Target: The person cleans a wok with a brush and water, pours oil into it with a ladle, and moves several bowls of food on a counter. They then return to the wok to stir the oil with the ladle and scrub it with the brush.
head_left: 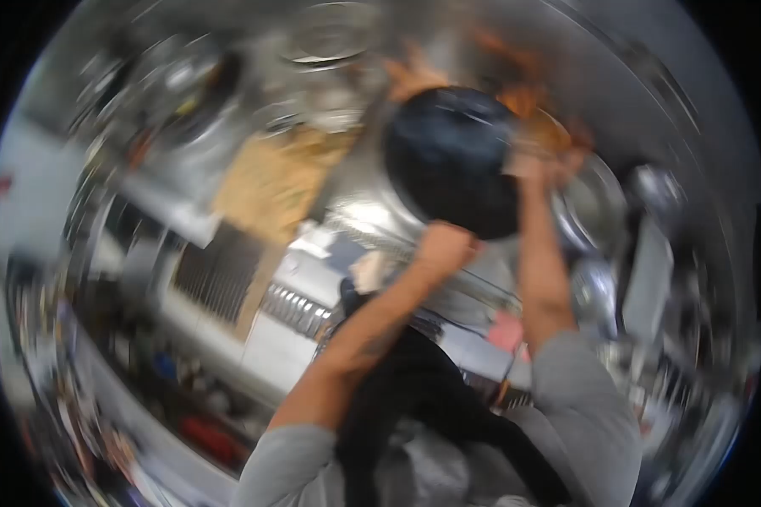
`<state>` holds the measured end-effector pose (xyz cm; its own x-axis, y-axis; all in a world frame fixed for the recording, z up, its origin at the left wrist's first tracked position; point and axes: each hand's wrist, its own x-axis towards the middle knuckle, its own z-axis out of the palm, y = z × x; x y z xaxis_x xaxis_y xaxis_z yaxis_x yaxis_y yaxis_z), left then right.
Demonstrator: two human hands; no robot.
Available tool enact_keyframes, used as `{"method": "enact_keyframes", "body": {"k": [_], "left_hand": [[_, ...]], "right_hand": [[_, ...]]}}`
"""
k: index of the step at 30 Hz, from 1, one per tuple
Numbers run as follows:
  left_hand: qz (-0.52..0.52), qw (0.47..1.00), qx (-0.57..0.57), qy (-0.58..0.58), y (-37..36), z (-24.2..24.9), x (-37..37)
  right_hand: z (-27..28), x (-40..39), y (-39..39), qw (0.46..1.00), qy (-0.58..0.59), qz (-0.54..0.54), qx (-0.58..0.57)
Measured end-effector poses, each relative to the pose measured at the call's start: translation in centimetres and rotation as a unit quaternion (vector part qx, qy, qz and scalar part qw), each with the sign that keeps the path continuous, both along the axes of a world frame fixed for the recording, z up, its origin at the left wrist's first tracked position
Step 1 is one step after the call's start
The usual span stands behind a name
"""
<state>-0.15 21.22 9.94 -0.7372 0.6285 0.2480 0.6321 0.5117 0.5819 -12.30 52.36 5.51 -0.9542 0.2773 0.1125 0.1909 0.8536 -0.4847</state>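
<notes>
A dark, round wok (452, 160) is tipped over the stove, with orange flames (414, 78) behind its far left edge and more flame at its right. My left hand (445, 249) is closed at the near edge of the wok, gripping it there; the part inside my fingers is hidden. Beyond the wok's right side, my right hand (551, 162) is smeared by motion. Its fingers look curled round something beside a rounded, orange-lit shape (545, 133) whose kind I cannot make out.
To the left lies a tan board (266, 186), with a dark grooved panel (217, 272) below it. A round metal pan (330, 32) stands at the back. On the right are a metal bowl (596, 203) and a shiny rounded vessel (658, 188). Everything is blurred.
</notes>
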Motion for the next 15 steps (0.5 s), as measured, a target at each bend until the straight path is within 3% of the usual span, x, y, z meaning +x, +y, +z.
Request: {"method": "enact_keyframes", "body": {"k": [1,2,3,5,6,7,8,9,11,13,14,15], "left_hand": [[-0.003,1.0,-0.015,-0.019,0.0,0.6,0.0],[-0.006,1.0,0.003,0.01,-0.2,0.5,0.1],[0.006,0.999,0.021,0.046,0.0,0.7,-0.3],[-0.003,0.998,0.038,0.047,0.7,0.6,-1.3],[-0.006,0.998,0.046,0.042,0.6,0.3,-0.6],[-0.013,0.998,0.046,0.036,0.5,0.4,0.1],[-0.012,0.999,0.04,0.029,0.4,0.7,0.4],[-0.007,0.999,0.035,0.022,0.6,1.0,-0.3],[-0.014,0.998,0.053,0.021,0.5,0.2,-0.7],[-0.012,0.998,0.053,0.039,0.4,0.8,-0.7],[-0.018,1.0,0.008,-0.002,0.2,1.3,-0.8],[-0.021,1.0,0.016,0.003,0.5,1.3,-1.0]], "right_hand": [[-2.1,0.6,-3.5,0.988,0.029,0.019,-0.152],[1.4,2.9,-10.3,0.971,-0.046,0.119,-0.204],[2.8,4.0,-13.6,0.966,0.009,0.211,-0.152],[7.2,6.5,-12.5,0.963,-0.128,0.219,-0.094],[10.5,6.4,-9.1,0.939,-0.262,0.153,-0.16],[6.0,4.0,-2.2,0.956,-0.181,0.223,0.056],[0.7,1.6,5.7,0.972,-0.214,-0.034,0.095],[7.6,2.9,1.4,0.972,-0.041,-0.222,-0.056],[8.9,2.2,-5.0,0.932,0.098,-0.324,-0.131],[6.1,1.5,-10.9,0.954,0.041,-0.269,-0.129],[5.8,2.4,-14.2,0.982,-0.033,-0.101,-0.154],[6.0,3.7,-16.0,0.977,-0.104,0.071,-0.171]]}}
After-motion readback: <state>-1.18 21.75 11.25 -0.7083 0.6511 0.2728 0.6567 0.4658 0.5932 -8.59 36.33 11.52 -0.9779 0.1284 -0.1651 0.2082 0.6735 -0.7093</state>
